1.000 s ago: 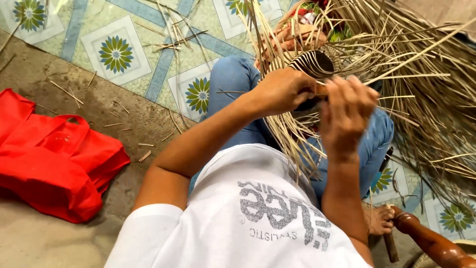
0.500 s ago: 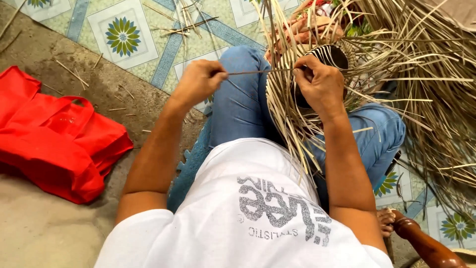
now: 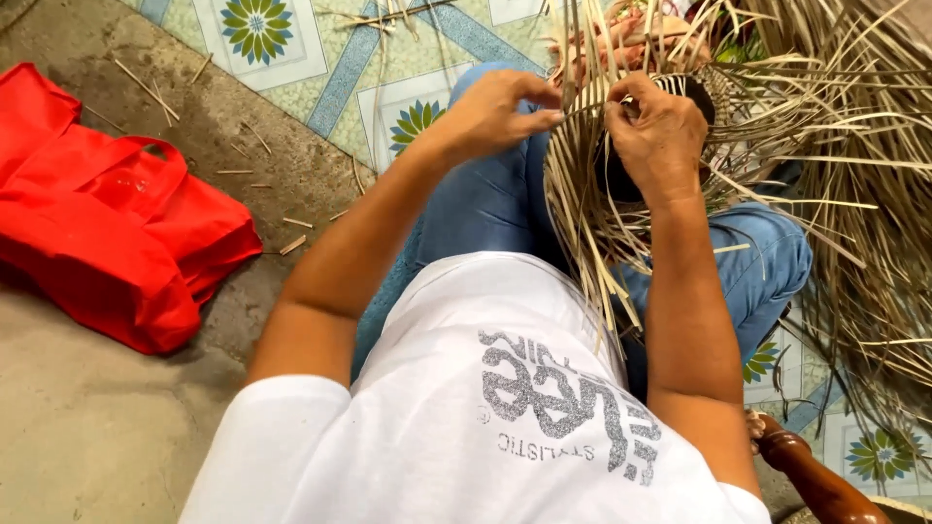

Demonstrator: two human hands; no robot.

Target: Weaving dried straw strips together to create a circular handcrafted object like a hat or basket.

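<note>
Straw-coloured strips (image 3: 582, 209) fanned over the lap, at about 1 o'clock in the view, spreading out to 3 o'clock in a big loose bundle (image 3: 854, 194). Left hand (image 3: 490, 112) at 12 o'clock, fingers closed in a pinch on one thin strip. Right hand (image 3: 660, 131) just beside it at 1 o'clock, fingers curled shut around strips on top of a dark round woven piece (image 3: 621, 180), pressed against it. Both hands near each other, not touching. Blue jeans (image 3: 485, 209) under the strips. Red cloth bag (image 3: 107, 228) lying at 9 o'clock on grey concrete floor (image 3: 87, 427), well apart from the hands. Patterned floor tiles (image 3: 257, 24) with flower design at 11 o'clock, short cut bits (image 3: 291, 243) scattered near the tile edge. Brown wooden piece (image 3: 820, 480) at 5 o'clock.
</note>
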